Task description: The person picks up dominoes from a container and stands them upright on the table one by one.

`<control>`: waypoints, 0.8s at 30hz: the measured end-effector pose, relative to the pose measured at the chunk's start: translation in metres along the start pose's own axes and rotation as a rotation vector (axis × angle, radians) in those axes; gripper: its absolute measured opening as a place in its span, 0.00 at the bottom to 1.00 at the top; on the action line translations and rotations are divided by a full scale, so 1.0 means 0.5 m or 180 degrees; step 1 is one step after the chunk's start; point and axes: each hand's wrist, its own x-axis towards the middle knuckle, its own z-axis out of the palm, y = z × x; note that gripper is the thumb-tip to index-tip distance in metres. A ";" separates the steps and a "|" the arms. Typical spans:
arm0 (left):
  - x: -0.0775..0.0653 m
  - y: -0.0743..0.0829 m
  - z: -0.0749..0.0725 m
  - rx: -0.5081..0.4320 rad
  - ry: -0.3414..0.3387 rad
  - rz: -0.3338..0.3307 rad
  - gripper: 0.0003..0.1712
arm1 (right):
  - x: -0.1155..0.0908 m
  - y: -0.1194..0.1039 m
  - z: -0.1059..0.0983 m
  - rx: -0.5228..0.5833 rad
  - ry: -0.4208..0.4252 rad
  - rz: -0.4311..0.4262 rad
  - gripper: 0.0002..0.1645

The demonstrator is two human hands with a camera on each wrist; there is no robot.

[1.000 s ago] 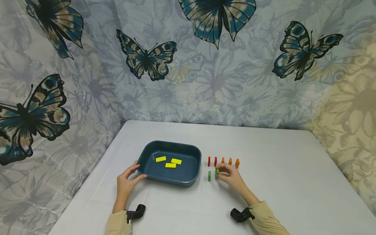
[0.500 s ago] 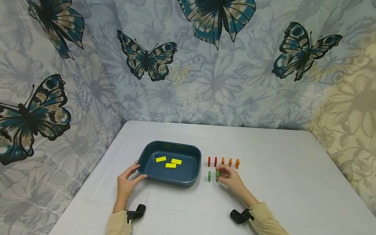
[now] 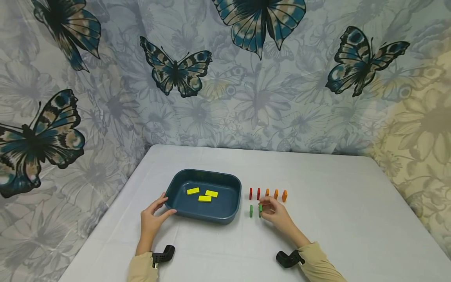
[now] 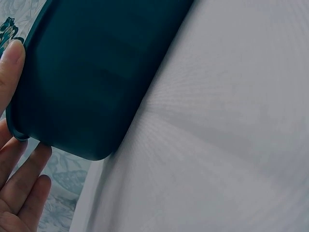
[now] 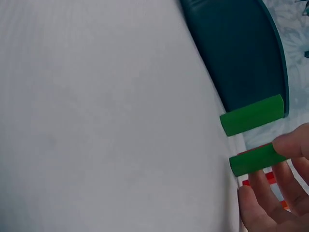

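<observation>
"What are your hands doing?"

"My right hand (image 3: 277, 214) is pinching a green block (image 3: 260, 211) between thumb and fingers. The block is standing upright, to the right of the tray (image 3: 220, 212). My left hand (image 3: 152, 219) is touching the tray's left end and near left corner, thumb and fingers standing apart."

"What is the head view giving you that the wrist views aren't?"

"It's showing three yellow blocks (image 3: 204, 199) lying flat inside the tray; neither wrist view is reaching them. It's also giving me the whole far row: two red blocks (image 3: 251, 194) on the left, three orange blocks (image 3: 284, 196) on the right, all standing upright just past my fingers."

"And the right wrist view?"

"There I'm seeing the broad faces of the pinched block and of a second green block (image 5: 252, 116), which is standing just to its left, by the tray. The head view is catching mostly their narrow sides. Only scraps of red and orange are peeping past my fingers. Whether my block is resting on the table (image 3: 317, 219), I can't tell."

"The left wrist view?"

"It's showing the tray's outer wall, with my thumb lying against one side and a fingertip touching the end."
</observation>
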 end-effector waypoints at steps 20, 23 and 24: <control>-0.003 0.003 -0.002 0.0008 -0.0007 -0.0031 0.25 | 0.032 -0.107 -0.007 -0.0409 0.0029 -0.0491 0.19; -0.001 0.005 -0.002 0.0007 -0.0019 -0.0032 0.24 | 0.052 -0.128 -0.004 -0.0410 0.0034 -0.0653 0.18; 0.000 0.005 -0.002 0.0003 -0.0025 -0.0040 0.24 | 0.058 -0.136 -0.002 -0.0389 0.0039 -0.0696 0.18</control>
